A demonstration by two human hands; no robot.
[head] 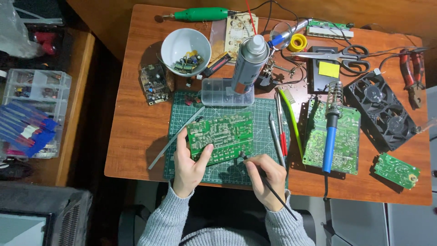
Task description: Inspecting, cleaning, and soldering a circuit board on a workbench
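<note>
Wooden worktop (136,123) carries a green cutting mat (182,107), the landmark for everything else. On the mat lies a green circuit board (221,136). Behind the mat stand a grey spray can (249,64) and a white bowl (185,45) of parts; right of it rests a blue-handled soldering iron (329,136) on a second board (348,136). The left hand (189,168) pinches the circuit board's near-left edge, grip closed on it. The right hand (268,180) clasps a thin black tool (272,189) like a pen, tip at the board's near-right corner.
</note>
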